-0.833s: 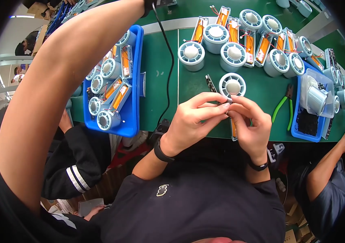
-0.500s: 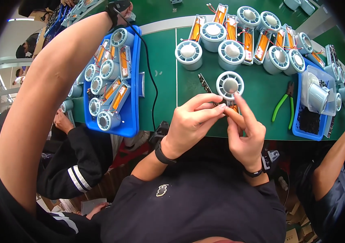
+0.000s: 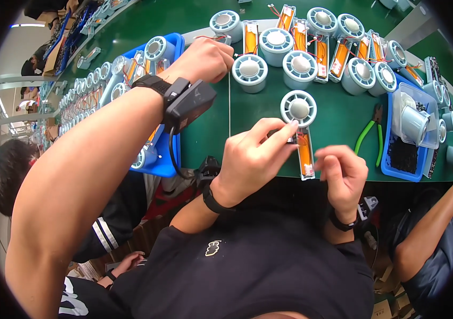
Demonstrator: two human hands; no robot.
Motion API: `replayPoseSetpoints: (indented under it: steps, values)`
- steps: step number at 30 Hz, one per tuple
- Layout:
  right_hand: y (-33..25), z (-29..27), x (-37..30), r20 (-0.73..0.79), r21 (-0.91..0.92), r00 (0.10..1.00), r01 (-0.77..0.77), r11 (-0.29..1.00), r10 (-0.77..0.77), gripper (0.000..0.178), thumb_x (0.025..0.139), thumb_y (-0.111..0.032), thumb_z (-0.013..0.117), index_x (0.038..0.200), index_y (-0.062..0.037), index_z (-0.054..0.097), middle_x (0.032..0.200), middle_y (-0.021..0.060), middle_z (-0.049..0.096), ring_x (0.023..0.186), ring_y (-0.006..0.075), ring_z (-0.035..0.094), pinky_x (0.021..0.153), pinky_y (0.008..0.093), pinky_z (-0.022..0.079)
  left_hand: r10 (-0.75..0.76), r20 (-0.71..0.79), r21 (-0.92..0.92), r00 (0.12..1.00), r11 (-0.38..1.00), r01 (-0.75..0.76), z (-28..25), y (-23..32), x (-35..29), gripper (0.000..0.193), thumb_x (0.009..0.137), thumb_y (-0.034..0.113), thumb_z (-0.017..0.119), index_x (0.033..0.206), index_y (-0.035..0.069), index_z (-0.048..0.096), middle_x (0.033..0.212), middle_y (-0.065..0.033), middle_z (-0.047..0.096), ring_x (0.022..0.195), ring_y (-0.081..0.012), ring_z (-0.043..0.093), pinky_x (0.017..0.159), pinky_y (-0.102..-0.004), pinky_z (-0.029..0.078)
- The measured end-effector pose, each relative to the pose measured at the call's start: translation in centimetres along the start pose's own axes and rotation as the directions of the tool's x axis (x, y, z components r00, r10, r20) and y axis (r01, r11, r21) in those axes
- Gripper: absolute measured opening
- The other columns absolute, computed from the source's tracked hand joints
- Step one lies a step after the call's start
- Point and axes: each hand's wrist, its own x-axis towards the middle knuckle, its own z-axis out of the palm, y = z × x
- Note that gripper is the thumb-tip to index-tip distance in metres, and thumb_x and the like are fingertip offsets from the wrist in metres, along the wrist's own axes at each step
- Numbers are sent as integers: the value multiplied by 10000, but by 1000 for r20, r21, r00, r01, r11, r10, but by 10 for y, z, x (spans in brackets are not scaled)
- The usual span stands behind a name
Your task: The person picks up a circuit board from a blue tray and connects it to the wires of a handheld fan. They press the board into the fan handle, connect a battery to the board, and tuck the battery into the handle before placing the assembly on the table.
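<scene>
A light blue round unit [image 3: 298,108] with a spoked rim and silver dome stands in front of me. Its narrow tray with an orange battery pack [image 3: 304,154] points toward the table's near edge. My left hand [image 3: 253,159] pinches a small dark part [image 3: 292,139] beside the top of the battery pack; the fingers hide most of it. Just right of the tray, my right hand [image 3: 343,173] is raised with loosely bent fingers, slightly blurred. Nothing shows in it.
Several similar units [image 3: 277,45] crowd the table's far side. Green-handled cutters [image 3: 371,135] and a blue bin [image 3: 404,173] lie to the right. A co-worker's arm [image 3: 98,154] crosses from the left, its hand [image 3: 205,58] near the units, above a blue tray [image 3: 175,159].
My right hand has moved right, away from the battery pack. The co-worker's hand has come down toward the units, and another round unit now shows at the group's far left.
</scene>
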Motion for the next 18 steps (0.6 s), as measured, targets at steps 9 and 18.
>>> replayPoseSetpoints:
  steps: [9,18]
  values:
    - [-21,-15,33,501,-316,849,-1,949,168,172,945,-99,691,1042,26,623,790,100,694,657,157,663,597,300,497,-274,337,-363,901,845,393,-5,31,20,385,836,33,774,1201,86,663,1077,-76,690,806,-211,687,694,-310,553]
    - [-53,-35,40,608,-734,746,395,552,274,149,909,-40,697,1011,19,605,906,200,687,737,386,631,632,412,476,293,279,237,914,902,-361,18,2,35,243,754,119,771,980,133,685,1268,-21,617,1309,-337,480,1158,-599,270]
